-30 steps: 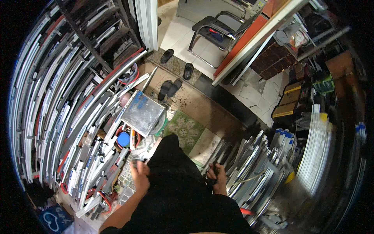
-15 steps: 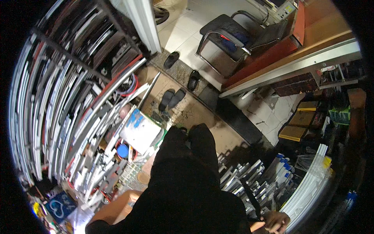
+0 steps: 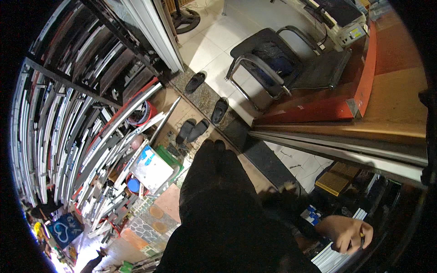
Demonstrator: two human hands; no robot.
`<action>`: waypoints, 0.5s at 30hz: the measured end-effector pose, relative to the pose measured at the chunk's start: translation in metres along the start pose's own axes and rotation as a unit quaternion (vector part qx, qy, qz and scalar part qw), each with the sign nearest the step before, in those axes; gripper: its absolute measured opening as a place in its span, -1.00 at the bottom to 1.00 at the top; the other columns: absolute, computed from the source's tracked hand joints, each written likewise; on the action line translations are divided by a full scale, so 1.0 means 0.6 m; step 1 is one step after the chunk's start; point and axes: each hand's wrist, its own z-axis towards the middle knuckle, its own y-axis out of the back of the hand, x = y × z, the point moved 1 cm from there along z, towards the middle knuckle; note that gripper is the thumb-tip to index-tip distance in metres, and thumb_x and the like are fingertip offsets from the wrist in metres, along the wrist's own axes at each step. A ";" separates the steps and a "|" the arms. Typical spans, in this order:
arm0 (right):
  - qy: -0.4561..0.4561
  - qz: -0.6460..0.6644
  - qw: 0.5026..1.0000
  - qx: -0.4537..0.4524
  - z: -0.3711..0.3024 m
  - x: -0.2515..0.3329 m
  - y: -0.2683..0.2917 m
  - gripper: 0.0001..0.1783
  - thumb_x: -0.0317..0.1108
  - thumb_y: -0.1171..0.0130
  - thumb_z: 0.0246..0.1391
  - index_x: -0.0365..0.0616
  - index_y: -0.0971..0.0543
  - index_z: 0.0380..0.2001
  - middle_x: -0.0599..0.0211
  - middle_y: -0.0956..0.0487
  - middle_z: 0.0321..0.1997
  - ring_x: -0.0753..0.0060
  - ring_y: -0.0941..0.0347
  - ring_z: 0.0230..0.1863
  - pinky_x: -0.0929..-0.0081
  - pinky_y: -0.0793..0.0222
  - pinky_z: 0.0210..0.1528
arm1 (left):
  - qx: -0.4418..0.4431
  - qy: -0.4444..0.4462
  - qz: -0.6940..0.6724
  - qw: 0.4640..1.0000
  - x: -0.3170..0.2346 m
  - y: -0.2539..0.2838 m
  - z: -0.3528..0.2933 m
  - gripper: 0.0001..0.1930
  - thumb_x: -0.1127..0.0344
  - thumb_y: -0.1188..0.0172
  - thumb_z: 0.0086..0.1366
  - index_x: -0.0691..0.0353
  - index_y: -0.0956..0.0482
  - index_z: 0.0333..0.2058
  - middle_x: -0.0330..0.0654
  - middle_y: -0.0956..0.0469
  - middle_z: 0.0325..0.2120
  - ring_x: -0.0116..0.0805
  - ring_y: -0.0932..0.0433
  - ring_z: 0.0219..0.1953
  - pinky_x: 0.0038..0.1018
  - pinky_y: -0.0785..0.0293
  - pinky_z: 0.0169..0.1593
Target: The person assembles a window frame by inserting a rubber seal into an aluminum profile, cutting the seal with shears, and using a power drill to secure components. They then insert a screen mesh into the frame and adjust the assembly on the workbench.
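My right hand [image 3: 346, 233] is at the lower right with its fingers curled closed. A small dark and yellow bit shows between the fingers, too little to name. Below and beside this hand lies a bundle of long white profiles [image 3: 334, 259], partly hidden by the hand and my sleeve. Blue-and-white pieces [image 3: 311, 214] are just to the hand's left. My left hand is out of view. My dark-clothed legs [image 3: 216, 182] fill the lower middle.
Racks of long metal profiles [image 3: 59, 145] line the left. Near them stand a white-topped container [image 3: 152, 169] and a red bucket [image 3: 144, 113]. Black slippers [image 3: 185, 131] and shoes [image 3: 220, 110] lie ahead. A black chair [image 3: 268, 59] and a wooden counter [image 3: 400, 91] are at the far right.
My right hand has risen and moved right, closer to the view. The view has shifted, and the counter now covers more of the right side. An orange-brown shape at the lower left has gone.
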 end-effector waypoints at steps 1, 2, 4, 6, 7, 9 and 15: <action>0.018 -0.004 1.000 0.012 0.001 0.002 0.027 -0.66 -0.19 0.00 0.33 -0.30 -0.35 -0.10 -0.24 -0.47 -0.44 0.32 -0.35 -0.67 0.46 -0.13 -0.73 | -0.037 -0.012 -0.003 0.999 -0.021 0.015 0.032 -0.71 0.18 -0.31 0.20 0.15 -0.46 -0.21 -0.17 -0.44 -0.35 -0.35 -0.39 -0.35 -0.31 -0.23 -0.26; 0.014 0.002 1.000 0.027 0.004 0.004 0.054 -0.63 -0.15 -0.01 0.33 -0.31 -0.37 -0.11 -0.16 -0.46 -0.45 0.37 -0.33 -0.68 0.48 -0.11 -0.72 | -0.069 -0.021 -0.005 0.997 -0.039 0.031 0.061 -0.70 0.17 -0.31 0.21 0.16 -0.46 -0.20 -0.16 -0.45 -0.34 -0.34 -0.39 -0.33 -0.30 -0.23 -0.25; -0.018 0.026 0.997 0.069 0.018 0.013 0.115 -0.65 -0.18 -0.03 0.32 -0.32 -0.38 -0.13 -0.12 -0.46 -0.46 0.41 -0.30 -0.68 0.49 -0.09 -0.71 | -0.120 -0.032 -0.010 0.992 -0.066 0.056 0.101 -0.69 0.15 -0.30 0.21 0.16 -0.46 -0.18 -0.14 -0.46 -0.32 -0.32 -0.40 -0.31 -0.28 -0.24 -0.22; -0.085 0.060 0.993 0.058 0.049 0.028 0.166 -0.70 -0.25 -0.07 0.30 -0.33 -0.39 -0.15 0.01 -0.44 -0.48 0.46 -0.27 -0.67 0.49 -0.07 -0.70 | -0.155 -0.034 -0.018 0.987 -0.081 0.074 0.128 -0.68 0.13 -0.30 0.21 0.16 -0.47 -0.16 -0.13 -0.47 -0.30 -0.30 -0.42 -0.28 -0.25 -0.24 -0.19; -0.118 0.065 0.990 0.047 0.064 0.035 0.194 -0.70 -0.32 -0.11 0.26 -0.34 -0.37 -0.13 0.07 -0.42 -0.50 0.42 -0.28 -0.65 0.48 -0.06 -0.69 | -0.169 -0.030 -0.019 0.985 -0.084 0.081 0.136 -0.67 0.12 -0.29 0.21 0.16 -0.47 -0.15 -0.12 -0.47 -0.29 -0.29 -0.42 -0.26 -0.24 -0.24 -0.17; -0.112 0.118 0.985 0.058 0.089 0.040 0.239 -0.70 -0.34 -0.08 0.26 -0.35 -0.34 -0.10 0.09 -0.41 -0.51 0.39 -0.28 -0.65 0.44 -0.07 -0.69 | -0.185 -0.015 -0.020 0.982 -0.079 0.093 0.146 -0.65 0.11 -0.29 0.22 0.16 -0.48 -0.14 -0.10 -0.48 -0.27 -0.27 -0.43 -0.24 -0.22 -0.25 -0.14; -0.148 0.130 0.977 0.087 0.172 0.084 0.361 -0.78 -0.35 0.12 0.35 -0.30 -0.32 -0.10 -0.16 -0.48 -0.51 0.28 -0.41 -0.65 0.43 -0.16 -0.72 | -0.193 0.054 0.000 0.980 0.021 0.133 0.194 -0.60 0.05 -0.27 0.23 0.17 -0.49 -0.09 -0.05 -0.51 -0.20 -0.21 -0.47 -0.15 -0.14 -0.27 -0.05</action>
